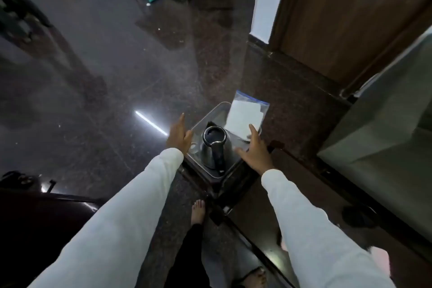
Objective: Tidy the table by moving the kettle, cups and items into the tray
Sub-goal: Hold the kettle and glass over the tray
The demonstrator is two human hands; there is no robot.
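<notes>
A clear plastic tray (pixel 210 111) sits on a small dark table (pixel 230 183). Inside it stands a steel kettle (pixel 214 147) with a black lid and handle. A zip bag holding white paper (pixel 245 117) leans at the tray's far right corner. Something clear, perhaps a glass cup (pixel 194 146), shows by the tray's left wall. My left hand (pixel 178 134) is against the tray's left side, fingers straight, thumb at the rim. My right hand (pixel 256 151) lies spread over the tray's right edge. Neither hand holds anything that I can see.
The table stands on a dark polished floor beside a wooden door (pixel 339 18) and a pale cabinet (pixel 383 124). A dark sofa arm (pixel 42 213) is at the lower left. My bare feet (pixel 198 210) stand just in front of the table.
</notes>
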